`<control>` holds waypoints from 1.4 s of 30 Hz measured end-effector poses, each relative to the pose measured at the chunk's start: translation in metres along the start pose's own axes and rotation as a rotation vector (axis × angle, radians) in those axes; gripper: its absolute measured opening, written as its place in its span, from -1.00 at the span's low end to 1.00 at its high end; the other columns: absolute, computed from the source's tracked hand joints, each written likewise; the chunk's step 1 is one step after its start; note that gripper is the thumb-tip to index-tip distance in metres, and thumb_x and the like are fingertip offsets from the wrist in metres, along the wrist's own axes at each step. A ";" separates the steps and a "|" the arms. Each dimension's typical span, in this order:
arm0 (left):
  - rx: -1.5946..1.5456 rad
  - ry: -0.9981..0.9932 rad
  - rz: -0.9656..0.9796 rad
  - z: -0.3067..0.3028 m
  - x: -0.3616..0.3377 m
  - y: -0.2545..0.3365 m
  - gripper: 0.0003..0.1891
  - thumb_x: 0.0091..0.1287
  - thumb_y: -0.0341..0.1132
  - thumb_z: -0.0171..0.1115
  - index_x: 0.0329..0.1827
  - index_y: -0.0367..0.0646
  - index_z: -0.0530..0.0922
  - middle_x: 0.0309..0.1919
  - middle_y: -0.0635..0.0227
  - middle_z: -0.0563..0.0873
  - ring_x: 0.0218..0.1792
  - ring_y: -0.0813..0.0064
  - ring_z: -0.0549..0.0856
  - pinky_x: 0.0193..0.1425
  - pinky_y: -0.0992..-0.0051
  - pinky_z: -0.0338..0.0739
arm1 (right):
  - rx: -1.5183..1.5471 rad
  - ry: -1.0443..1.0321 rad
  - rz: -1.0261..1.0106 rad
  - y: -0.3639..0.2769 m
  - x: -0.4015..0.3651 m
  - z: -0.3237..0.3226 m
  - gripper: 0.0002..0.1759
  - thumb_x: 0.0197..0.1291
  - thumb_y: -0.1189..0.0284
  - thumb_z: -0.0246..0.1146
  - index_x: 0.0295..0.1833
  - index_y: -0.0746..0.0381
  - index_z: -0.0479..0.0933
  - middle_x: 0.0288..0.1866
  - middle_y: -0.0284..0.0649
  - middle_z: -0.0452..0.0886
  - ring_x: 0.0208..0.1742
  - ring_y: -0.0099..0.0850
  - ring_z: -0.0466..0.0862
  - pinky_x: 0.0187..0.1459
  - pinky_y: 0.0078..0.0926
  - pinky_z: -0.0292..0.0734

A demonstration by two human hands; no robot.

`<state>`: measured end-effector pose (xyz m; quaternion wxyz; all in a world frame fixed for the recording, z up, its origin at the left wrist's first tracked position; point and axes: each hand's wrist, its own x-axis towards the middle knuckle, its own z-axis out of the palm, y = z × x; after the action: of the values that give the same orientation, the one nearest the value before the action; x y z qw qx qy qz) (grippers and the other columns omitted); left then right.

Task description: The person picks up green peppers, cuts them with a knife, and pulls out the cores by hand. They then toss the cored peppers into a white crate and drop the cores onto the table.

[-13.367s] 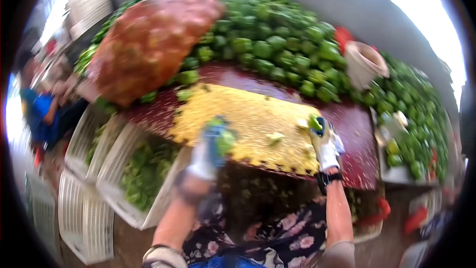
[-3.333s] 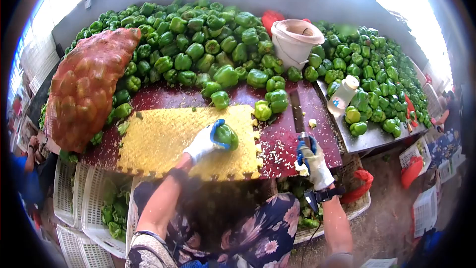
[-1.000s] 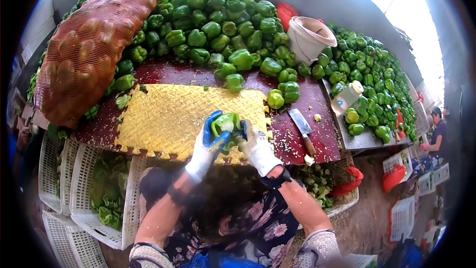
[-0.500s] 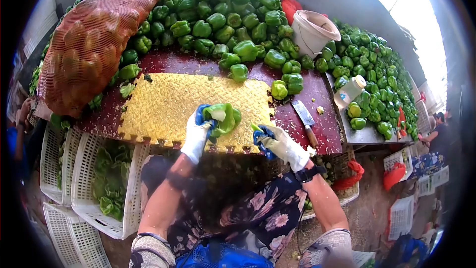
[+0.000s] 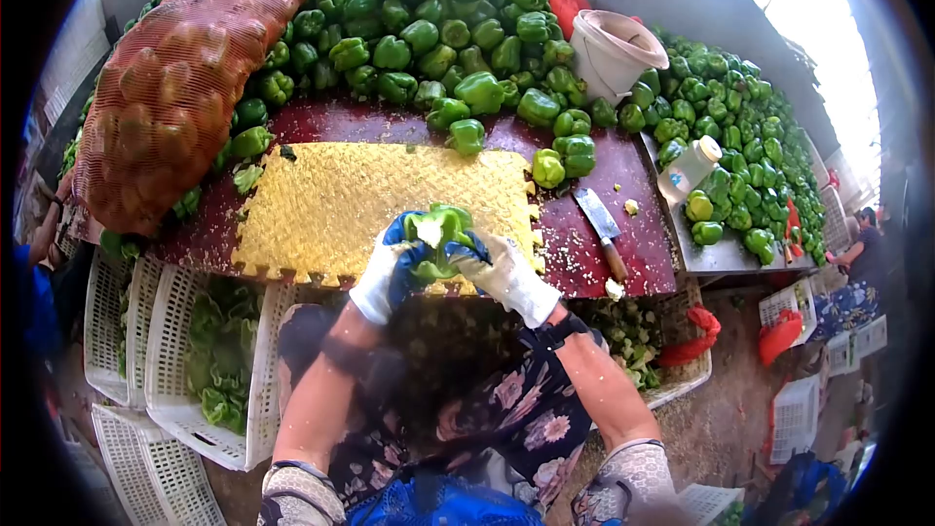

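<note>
A green bell pepper (image 5: 440, 239), cut open with pale insides showing, is held over the front part of the yellow foam mat (image 5: 331, 185). Around its left side curl the fingers of my left hand (image 5: 390, 268), in a white and blue glove. My right hand (image 5: 502, 273), gloved alike, is closed at the pepper's right side, its fingertips partly hidden against the flesh. To the right of the mat a knife (image 5: 597, 214) with a wooden handle lies on the dark red table (image 5: 643, 258).
Green peppers (image 5: 419, 36) are heaped at the back, beside a red mesh sack (image 5: 170, 102) and a white bucket (image 5: 611, 58). A plastic bottle (image 5: 690, 170) leans at right. White crates (image 5: 258, 370) stand below left; a crate of scraps (image 5: 633, 360) is below right. Another person (image 5: 862, 258) is far right.
My right hand has moved left to the pepper; the small green piece in its fingers earlier is no longer visible there. My left hand still holds the pepper, its opening turned more towards me.
</note>
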<state>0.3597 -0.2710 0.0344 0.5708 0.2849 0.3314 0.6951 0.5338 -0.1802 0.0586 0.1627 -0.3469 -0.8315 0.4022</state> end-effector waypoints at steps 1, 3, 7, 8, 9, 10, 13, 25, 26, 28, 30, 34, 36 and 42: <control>-0.068 -0.066 -0.032 0.000 -0.005 0.004 -0.63 0.35 -0.46 0.21 0.23 -0.16 0.49 -0.03 0.39 0.69 -0.06 0.51 0.69 -0.09 0.44 0.70 | 0.239 -0.019 -0.032 -0.002 0.000 0.002 -0.64 0.33 0.30 0.32 0.12 0.30 0.59 -0.30 -0.35 0.65 -0.29 -0.58 0.57 -0.21 -0.55 0.54; -0.101 -0.080 -0.076 -0.004 -0.005 0.001 -0.63 0.34 -0.44 0.24 0.21 -0.17 0.50 -0.04 0.40 0.69 -0.07 0.53 0.69 -0.08 0.46 0.68 | 0.563 -0.055 0.003 -0.008 0.002 0.006 -0.75 0.37 0.38 0.29 0.06 0.28 0.61 -0.35 -0.47 0.62 -0.39 -0.67 0.53 -0.36 -0.63 0.48; 0.089 -0.066 -0.003 0.005 0.000 0.013 -0.66 0.34 -0.43 0.28 0.17 -0.20 0.53 -0.06 0.42 0.69 -0.09 0.59 0.67 0.00 0.53 0.62 | 0.823 -0.039 0.157 0.000 -0.003 0.008 -0.85 0.41 0.34 0.27 -0.03 0.16 0.63 -0.46 -0.57 0.52 -0.55 -0.75 0.42 -0.53 -0.75 0.29; 0.223 -0.044 0.030 0.004 0.004 0.014 -0.65 0.31 -0.47 0.27 0.17 -0.23 0.54 -0.04 0.41 0.69 -0.06 0.61 0.66 0.07 0.56 0.58 | 0.848 -0.070 0.198 -0.001 -0.003 0.005 -0.80 0.40 0.43 0.23 0.07 0.21 0.59 -0.42 -0.58 0.51 -0.52 -0.77 0.40 -0.53 -0.75 0.28; 0.223 -0.047 0.031 0.003 0.003 0.013 -0.59 0.25 -0.55 0.23 0.20 -0.24 0.53 0.00 0.40 0.69 0.00 0.60 0.64 0.12 0.54 0.56 | 0.873 -0.104 0.243 -0.002 -0.004 0.005 -0.73 0.38 0.52 0.19 0.16 0.25 0.56 -0.38 -0.59 0.49 -0.49 -0.79 0.39 -0.52 -0.75 0.26; 0.294 -0.029 0.068 0.004 0.002 0.010 -0.56 0.21 -0.58 0.21 0.20 -0.24 0.53 0.01 0.41 0.69 0.02 0.59 0.63 0.15 0.53 0.55 | 0.851 -0.063 0.341 -0.002 -0.013 0.005 -0.78 0.41 0.41 0.23 0.10 0.21 0.61 -0.44 -0.62 0.47 -0.53 -0.81 0.38 -0.54 -0.75 0.23; 0.438 -0.020 0.156 0.004 0.006 -0.004 -0.51 0.16 -0.64 0.16 0.21 -0.24 0.54 0.04 0.43 0.68 0.07 0.58 0.61 0.22 0.51 0.51 | 1.003 -0.114 0.399 0.010 -0.023 0.001 -0.80 0.42 0.33 0.26 0.05 0.16 0.64 -0.46 -0.63 0.47 -0.53 -0.81 0.38 -0.54 -0.76 0.21; 0.640 -0.080 0.248 0.012 0.010 -0.008 -0.46 0.16 -0.78 0.11 0.24 -0.24 0.56 0.09 0.34 0.70 0.12 0.57 0.63 0.28 0.49 0.52 | 1.310 0.043 0.420 -0.001 -0.047 0.005 -0.59 0.37 0.13 0.28 0.25 -0.01 0.52 -0.22 -0.44 0.56 -0.32 -0.63 0.53 -0.34 -0.64 0.48; 0.634 -0.059 0.151 0.007 0.010 -0.004 -0.47 0.16 -0.78 0.12 0.23 -0.24 0.56 0.08 0.34 0.71 0.12 0.56 0.63 0.29 0.49 0.52 | 1.451 -0.251 0.080 0.005 -0.053 -0.009 -0.49 0.37 0.09 0.26 0.35 0.03 0.44 0.00 -0.33 0.61 -0.06 -0.47 0.64 -0.04 -0.45 0.63; 0.727 0.010 0.098 -0.014 0.008 -0.006 -0.53 0.17 -0.71 0.19 0.18 -0.24 0.58 0.04 0.36 0.71 0.11 0.54 0.65 0.29 0.47 0.52 | 1.462 -0.069 0.112 -0.009 -0.069 -0.032 -0.45 0.36 0.03 0.24 0.36 0.05 0.43 0.12 -0.23 0.62 0.10 -0.33 0.65 0.17 -0.29 0.61; 0.545 -0.046 0.113 -0.022 0.008 -0.012 -0.57 0.19 -0.60 0.27 0.16 -0.24 0.58 0.03 0.38 0.72 0.09 0.55 0.65 0.26 0.47 0.53 | 1.382 0.033 -0.090 -0.011 -0.075 -0.066 -0.44 0.35 0.03 0.26 0.35 0.06 0.44 0.09 -0.23 0.63 0.07 -0.32 0.66 0.16 -0.29 0.60; 0.307 0.025 -0.011 -0.010 -0.001 0.002 -0.56 0.20 -0.68 0.19 0.18 -0.25 0.57 -0.05 0.44 0.71 -0.09 0.66 0.64 -0.01 0.62 0.56 | -0.057 0.222 0.253 0.037 -0.070 -0.141 -0.52 0.30 0.06 0.30 0.19 0.13 0.56 0.02 -0.13 0.68 0.01 -0.25 0.71 0.11 -0.29 0.60; 0.153 -0.004 -0.096 -0.011 -0.004 -0.001 -0.62 0.26 -0.61 0.23 0.17 -0.28 0.57 -0.06 0.41 0.72 -0.12 0.63 0.68 -0.06 0.62 0.59 | -0.989 -0.176 0.390 0.036 -0.069 -0.147 -0.52 0.25 0.13 0.33 0.18 0.17 0.57 0.12 0.03 0.63 0.15 -0.14 0.65 0.16 -0.14 0.58; 0.253 -0.002 -0.202 0.000 0.002 -0.028 -0.62 0.25 -0.57 0.22 0.16 -0.25 0.58 -0.09 0.43 0.72 -0.15 0.64 0.66 -0.07 0.61 0.59 | -0.488 0.218 -0.319 -0.013 -0.050 -0.050 -0.31 0.06 0.18 0.51 0.28 0.13 0.45 0.00 0.01 0.64 0.01 -0.05 0.67 0.05 -0.13 0.59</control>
<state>0.3762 -0.2657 0.0130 0.5975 0.3203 0.4426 0.5869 0.5909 -0.1931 0.1007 0.2240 -0.2821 -0.9251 0.1204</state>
